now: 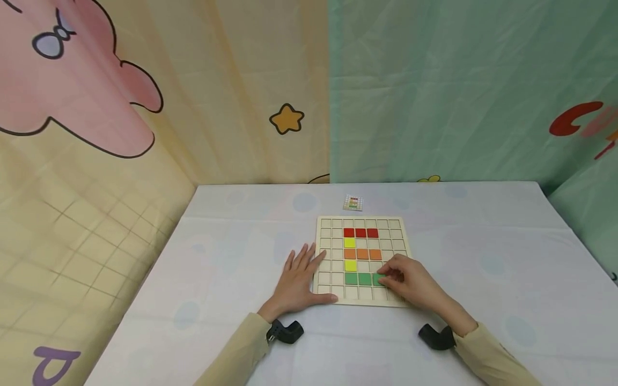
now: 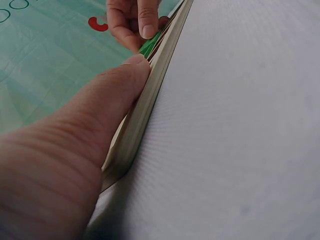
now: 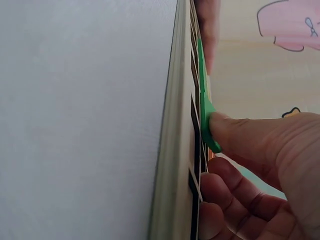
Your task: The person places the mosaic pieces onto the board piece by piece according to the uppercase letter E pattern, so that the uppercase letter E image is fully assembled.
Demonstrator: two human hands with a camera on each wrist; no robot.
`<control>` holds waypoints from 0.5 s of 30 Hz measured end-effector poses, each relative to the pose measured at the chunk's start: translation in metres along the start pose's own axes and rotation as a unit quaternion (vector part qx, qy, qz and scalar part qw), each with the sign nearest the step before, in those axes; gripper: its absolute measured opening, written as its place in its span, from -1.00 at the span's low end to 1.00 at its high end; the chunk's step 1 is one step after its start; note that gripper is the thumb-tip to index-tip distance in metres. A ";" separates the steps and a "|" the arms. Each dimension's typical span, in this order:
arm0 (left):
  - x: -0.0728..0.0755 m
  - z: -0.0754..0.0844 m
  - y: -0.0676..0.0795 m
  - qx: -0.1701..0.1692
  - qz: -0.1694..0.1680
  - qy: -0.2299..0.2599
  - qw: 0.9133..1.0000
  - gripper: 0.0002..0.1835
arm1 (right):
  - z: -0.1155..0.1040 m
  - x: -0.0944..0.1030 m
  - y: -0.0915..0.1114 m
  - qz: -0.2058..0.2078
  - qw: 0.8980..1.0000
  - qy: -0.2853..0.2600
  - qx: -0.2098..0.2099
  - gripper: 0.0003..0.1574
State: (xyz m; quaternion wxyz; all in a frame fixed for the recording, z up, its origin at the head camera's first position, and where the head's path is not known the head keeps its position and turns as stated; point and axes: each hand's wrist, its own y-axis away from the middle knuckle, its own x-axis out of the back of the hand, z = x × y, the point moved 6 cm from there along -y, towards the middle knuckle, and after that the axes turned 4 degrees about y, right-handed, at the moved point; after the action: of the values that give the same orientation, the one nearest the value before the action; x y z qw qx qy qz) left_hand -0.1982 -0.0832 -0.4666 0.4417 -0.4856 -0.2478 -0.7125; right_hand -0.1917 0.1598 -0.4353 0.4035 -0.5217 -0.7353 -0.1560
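Note:
A pale wooden grid board (image 1: 331,222) lies on the table. Its cells hold a row of red tiles (image 1: 360,233), two yellow tiles (image 1: 350,265), a row of orange tiles (image 1: 362,254) and a row of green tiles (image 1: 358,279). My left hand (image 1: 295,284) rests at the board's left side with fingers spread, its thumb (image 2: 120,82) along the near edge. With curled fingers, my right hand (image 1: 412,281) pinches the rightmost green tile (image 3: 210,135) at the end of the green row. That tile tilts slightly in the right wrist view; its far side is hidden.
Behind the board lies a small pattern card (image 1: 353,202) with a coloured grid. A white cloth covers the table (image 1: 232,241). Printed curtains (image 1: 410,96) stand at the table's back and left. Each wrist carries a black camera mount (image 1: 436,338).

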 end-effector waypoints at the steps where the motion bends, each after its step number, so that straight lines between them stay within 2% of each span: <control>1: 0.000 0.000 0.000 0.000 -0.001 0.001 1.000 0.12 | 0.000 0.000 0.000 -0.002 1.000 0.006 -0.001 -0.89; 15: -0.001 0.002 -0.001 -0.016 0.009 0.005 1.000 0.11 | 0.002 0.001 0.004 -0.014 0.998 0.054 -0.035 -0.78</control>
State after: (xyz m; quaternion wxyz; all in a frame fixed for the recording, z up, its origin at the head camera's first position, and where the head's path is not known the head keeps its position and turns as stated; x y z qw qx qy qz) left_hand -0.1984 -0.0807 -0.4671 0.4416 -0.4910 -0.2302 -0.7148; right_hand -0.1891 0.1634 -0.4369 0.4219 -0.5160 -0.7139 -0.2147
